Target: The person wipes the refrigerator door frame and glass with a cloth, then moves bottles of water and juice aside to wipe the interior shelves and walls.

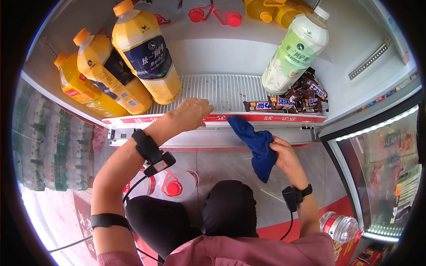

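Note:
My right hand (285, 155) is closed on a crumpled blue cloth (257, 144), which hangs in front of the shelf edge with one corner reaching up to the red strip. My left hand (191, 116) is at the shelf's front edge, over the red label strip (275, 118). Its thumb and fingers are apart, with nothing visible in them. The white wire shelf (222, 93) behind it has small dark specks on it. Nearest to my left hand stands a large yellow bottle with a dark blue label (148, 57).
Two more yellow bottles, including one (113, 71), stand at the shelf's left. A green-and-white bottle (296, 51) and a pile of Snickers bars (306, 95) occupy its right. The open glass door (377, 173) is at my right. Large clear jugs (184, 184) stand on the floor.

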A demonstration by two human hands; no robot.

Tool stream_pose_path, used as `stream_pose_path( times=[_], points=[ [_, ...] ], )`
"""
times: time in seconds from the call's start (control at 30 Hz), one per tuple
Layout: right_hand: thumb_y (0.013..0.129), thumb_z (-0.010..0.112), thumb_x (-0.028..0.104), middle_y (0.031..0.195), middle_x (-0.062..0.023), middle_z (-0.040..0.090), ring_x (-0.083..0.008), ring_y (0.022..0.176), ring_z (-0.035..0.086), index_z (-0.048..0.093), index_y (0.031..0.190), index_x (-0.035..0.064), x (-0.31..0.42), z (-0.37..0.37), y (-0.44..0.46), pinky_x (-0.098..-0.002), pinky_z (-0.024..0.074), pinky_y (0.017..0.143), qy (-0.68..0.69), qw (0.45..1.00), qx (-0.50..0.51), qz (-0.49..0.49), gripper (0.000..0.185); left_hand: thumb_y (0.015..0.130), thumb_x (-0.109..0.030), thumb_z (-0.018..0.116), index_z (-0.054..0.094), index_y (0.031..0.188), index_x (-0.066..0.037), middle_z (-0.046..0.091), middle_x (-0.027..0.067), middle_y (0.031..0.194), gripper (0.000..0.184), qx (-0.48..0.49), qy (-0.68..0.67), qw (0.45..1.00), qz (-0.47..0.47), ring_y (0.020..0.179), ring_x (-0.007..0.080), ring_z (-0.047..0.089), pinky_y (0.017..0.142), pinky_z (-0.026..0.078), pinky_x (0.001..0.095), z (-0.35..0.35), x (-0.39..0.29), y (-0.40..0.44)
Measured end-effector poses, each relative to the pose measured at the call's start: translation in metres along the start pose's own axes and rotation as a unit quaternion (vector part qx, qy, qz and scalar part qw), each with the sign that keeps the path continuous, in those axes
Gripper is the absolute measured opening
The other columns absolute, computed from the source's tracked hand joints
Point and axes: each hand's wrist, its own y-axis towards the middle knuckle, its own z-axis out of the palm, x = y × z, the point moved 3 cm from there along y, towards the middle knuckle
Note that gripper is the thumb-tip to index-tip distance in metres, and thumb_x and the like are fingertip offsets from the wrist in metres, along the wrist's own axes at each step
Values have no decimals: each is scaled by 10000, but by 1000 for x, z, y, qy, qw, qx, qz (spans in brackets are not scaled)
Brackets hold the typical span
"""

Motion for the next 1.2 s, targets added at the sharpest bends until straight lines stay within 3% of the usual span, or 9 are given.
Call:
stream_pose_path(
  times=[0.07,0.17,0.2,0.27,0.33,0.8,0.93,1.0,1.2],
  points=[
    [826,474,48,1024,-84,577,-173,976,551,485,1120,-22,-20,-14,7,-289,407,906,91,995,-47,20,302,690,-176,704,572,857,-17,564,119,791,266,2,7,1000,13,769,306,581,677,452,399,-1,2,2],
    [814,482,20,1031,-65,545,-158,957,526,455,1142,-4,-41,-20,35,-297,425,834,64,958,-147,-236,329,686,-132,695,560,768,-17,555,113,739,195,-4,7,1000,27,727,310,575,650,443,400,0,1,3],
    [800,524,40,1053,-114,530,-214,953,521,458,1147,-12,-51,-14,43,-327,417,828,-83,941,-218,-244,357,682,-113,693,552,730,-17,549,112,714,177,-18,1,1000,26,705,313,571,637,439,400,-1,1,3],
    [782,539,43,1050,-150,516,-270,955,520,493,1110,-10,-51,19,45,-339,409,839,-453,757,-279,-379,336,675,-106,695,552,723,-15,547,117,712,176,-24,-1,999,21,697,318,568,627,437,401,-3,-2,2],
    [755,580,79,1083,-177,487,-326,943,505,520,1085,-20,-59,46,50,-359,421,811,-590,664,-227,-399,349,669,-99,696,551,716,-13,545,123,709,176,-29,-4,999,14,690,323,566,618,436,403,-3,-3,3],
    [792,566,63,926,-117,520,-318,842,514,545,1014,14,-56,34,55,-381,430,715,-561,686,-222,-406,228,697,-152,673,538,795,-2,541,121,738,225,-44,118,992,-7,677,287,569,609,449,388,19,-11,9],
    [837,539,72,949,-129,577,-294,867,564,540,1006,-1,-45,13,42,-340,451,719,-424,810,-237,-330,184,709,-130,655,524,796,7,528,137,727,209,-24,91,995,24,663,298,556,618,457,383,12,-11,8],
    [856,498,52,992,-113,591,-259,918,570,538,1041,5,-53,-15,41,-332,460,778,65,959,-173,-214,195,706,-123,644,518,806,8,529,141,736,207,-20,106,993,39,680,297,556,630,460,373,11,-11,7],
    [884,441,221,1102,-139,575,-267,1046,541,505,1106,-1,-30,-66,-6,-388,426,907,446,865,-156,-167,320,666,-54,576,529,712,4,551,136,670,88,-59,142,985,73,624,276,571,602,480,359,10,-16,10]
  ],
)
